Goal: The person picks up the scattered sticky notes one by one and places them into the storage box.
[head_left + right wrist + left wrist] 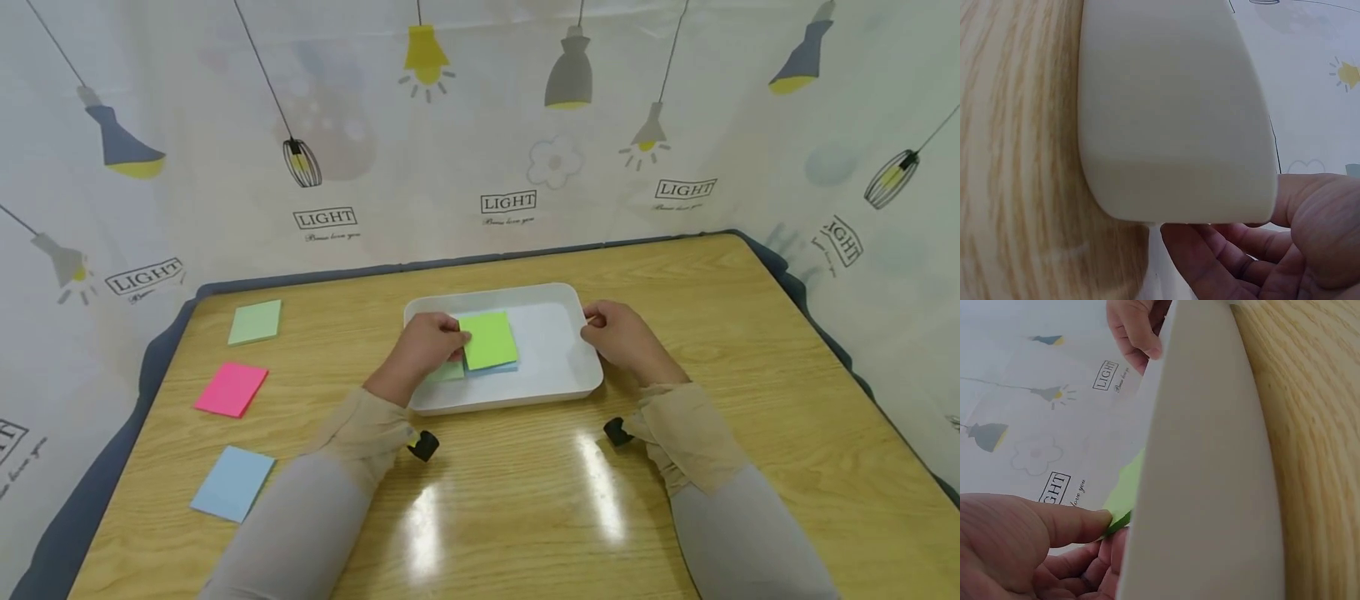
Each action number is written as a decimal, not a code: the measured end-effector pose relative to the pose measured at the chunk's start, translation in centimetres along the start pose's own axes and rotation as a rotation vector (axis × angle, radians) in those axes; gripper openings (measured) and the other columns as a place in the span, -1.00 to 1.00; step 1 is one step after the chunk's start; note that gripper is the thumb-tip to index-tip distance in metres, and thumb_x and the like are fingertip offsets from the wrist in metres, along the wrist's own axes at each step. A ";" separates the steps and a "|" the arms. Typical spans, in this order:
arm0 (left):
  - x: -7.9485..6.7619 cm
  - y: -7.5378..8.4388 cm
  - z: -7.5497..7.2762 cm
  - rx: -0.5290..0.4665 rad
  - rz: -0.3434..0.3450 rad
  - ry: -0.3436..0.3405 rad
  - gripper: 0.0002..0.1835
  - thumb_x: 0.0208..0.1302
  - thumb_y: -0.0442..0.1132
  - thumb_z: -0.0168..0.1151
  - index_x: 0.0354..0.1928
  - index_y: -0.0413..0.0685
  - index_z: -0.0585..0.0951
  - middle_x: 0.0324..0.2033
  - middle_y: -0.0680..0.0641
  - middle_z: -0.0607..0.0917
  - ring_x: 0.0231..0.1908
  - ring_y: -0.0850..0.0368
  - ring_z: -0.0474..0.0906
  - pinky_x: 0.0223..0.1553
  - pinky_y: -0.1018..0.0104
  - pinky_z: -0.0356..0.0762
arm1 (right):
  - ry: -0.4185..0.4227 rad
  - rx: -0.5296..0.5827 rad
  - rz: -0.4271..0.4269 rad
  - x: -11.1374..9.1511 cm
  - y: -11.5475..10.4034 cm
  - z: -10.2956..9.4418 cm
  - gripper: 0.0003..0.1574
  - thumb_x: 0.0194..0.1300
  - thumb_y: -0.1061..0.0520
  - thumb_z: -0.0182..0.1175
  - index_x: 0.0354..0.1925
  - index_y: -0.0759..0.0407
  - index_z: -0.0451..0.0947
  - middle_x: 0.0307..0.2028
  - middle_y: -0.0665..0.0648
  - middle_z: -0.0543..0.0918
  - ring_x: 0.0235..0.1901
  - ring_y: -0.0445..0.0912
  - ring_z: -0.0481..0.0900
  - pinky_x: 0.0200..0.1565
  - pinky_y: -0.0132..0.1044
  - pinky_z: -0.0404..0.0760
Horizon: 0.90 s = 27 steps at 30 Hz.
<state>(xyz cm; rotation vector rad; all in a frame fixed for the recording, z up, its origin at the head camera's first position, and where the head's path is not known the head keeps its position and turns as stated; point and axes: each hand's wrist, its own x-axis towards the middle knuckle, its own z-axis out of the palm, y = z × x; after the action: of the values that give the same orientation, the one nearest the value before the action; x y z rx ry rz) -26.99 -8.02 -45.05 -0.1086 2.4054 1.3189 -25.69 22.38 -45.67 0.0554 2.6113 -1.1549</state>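
A shallow white tray (555,354) lies on the table in front of me. Over its left half my left hand (426,343) pinches a bright green sticky note pad (491,337) by its left edge, thumb on top; the left wrist view shows the pad (1124,495) between thumb and fingers, partly hidden by the tray's wall (1204,456). Beneath it a blue pad (510,367) peeks out, beside a pale green pad (448,372), both in the tray. At the tray's right end my right hand (626,335) grips the rim, its fingers (1197,262) curled at the outer wall.
Along the table's left side lie a pale green pad (255,322), a pink pad (232,389) and a blue pad (234,485). A white curtain (450,150) printed with lamps hangs behind the wooden table (510,500). Each wrist carries a small black camera (423,446).
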 end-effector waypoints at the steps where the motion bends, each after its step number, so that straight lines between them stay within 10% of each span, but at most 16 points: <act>1: 0.0 -0.1 0.1 0.025 0.006 0.002 -0.77 0.45 -0.17 0.30 -0.03 -0.20 0.67 -0.25 -0.09 0.74 -0.29 0.15 0.67 -0.19 0.33 0.63 | 0.000 0.000 -0.002 0.0 0.0 0.0 -0.48 0.52 0.12 0.04 0.34 0.32 0.44 0.06 0.28 0.55 -0.03 0.09 0.49 -0.06 -0.18 0.51; 7: 0.0 -0.2 0.5 0.156 0.060 0.035 -0.78 0.48 -0.16 0.25 -0.12 -0.21 0.70 -0.38 -0.08 0.73 -0.36 0.12 0.58 -0.30 0.32 0.47 | 0.001 -0.002 -0.007 0.1 0.1 0.0 -0.48 0.52 0.12 0.05 0.33 0.32 0.45 0.03 0.27 0.55 -0.05 0.09 0.49 -0.08 -0.19 0.51; 13: -0.3 0.0 0.8 0.263 0.053 0.088 -0.63 0.48 -0.13 0.24 0.15 -0.24 0.69 0.03 -0.17 0.76 -0.02 0.00 0.63 0.08 0.12 0.60 | -0.009 0.008 -0.007 0.0 0.1 -0.1 -0.47 0.53 0.12 0.03 0.35 0.32 0.42 0.05 0.28 0.54 -0.04 0.09 0.48 -0.07 -0.17 0.51; 27: -1.0 0.0 0.5 0.270 0.071 0.119 -0.59 0.52 -0.11 0.20 0.25 -0.19 0.64 0.17 -0.18 0.71 0.20 -0.07 0.61 0.24 0.00 0.58 | -0.004 0.016 -0.008 -0.1 0.3 0.1 -0.46 0.54 0.11 0.01 0.37 0.30 0.41 0.09 0.28 0.55 -0.04 0.09 0.50 -0.08 -0.18 0.54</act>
<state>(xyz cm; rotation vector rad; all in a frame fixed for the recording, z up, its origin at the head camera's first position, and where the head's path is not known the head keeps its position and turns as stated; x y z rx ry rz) -25.97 -7.73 -44.87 -0.0275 2.6860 1.0302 -25.53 22.52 -45.98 0.0456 2.6010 -1.1774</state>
